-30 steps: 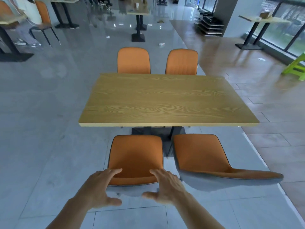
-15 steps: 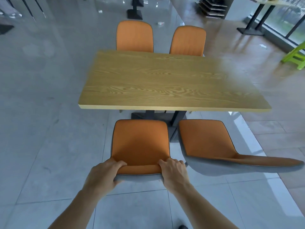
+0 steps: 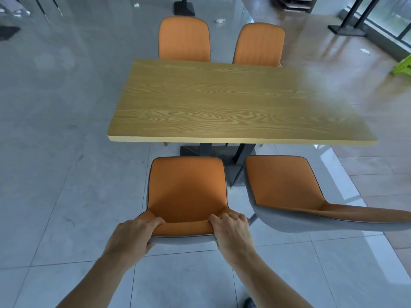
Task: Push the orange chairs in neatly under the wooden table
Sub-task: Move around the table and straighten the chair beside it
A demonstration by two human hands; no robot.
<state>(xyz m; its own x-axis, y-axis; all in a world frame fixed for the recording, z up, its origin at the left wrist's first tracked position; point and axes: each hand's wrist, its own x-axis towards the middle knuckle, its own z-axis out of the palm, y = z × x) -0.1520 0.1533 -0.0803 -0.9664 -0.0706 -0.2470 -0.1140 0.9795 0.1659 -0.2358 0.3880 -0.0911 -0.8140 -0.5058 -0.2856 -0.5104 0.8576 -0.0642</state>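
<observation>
Near-left orange chair (image 3: 188, 192): backrest top clasped by left hand (image 3: 131, 235) and right hand (image 3: 231, 230), each grip closed around it; seat stood short of wooden counter (image 3: 222, 103). Near-right chair (image 3: 287, 187) set just beside, angled. Black pedestal base (image 3: 235, 165) seen between them. Two far chairs (image 3: 184, 38) tucked opposite

The right near chair (image 3: 311, 196) runs off frame; far chairs' (image 3: 184, 38) seats hidden.

Two orange chairs (image 3: 188, 192) (image 3: 287, 185) stand just outside the near edge of the wooden table (image 3: 222, 103), and two more (image 3: 184, 38) (image 3: 259, 44) stand across it.
</observation>
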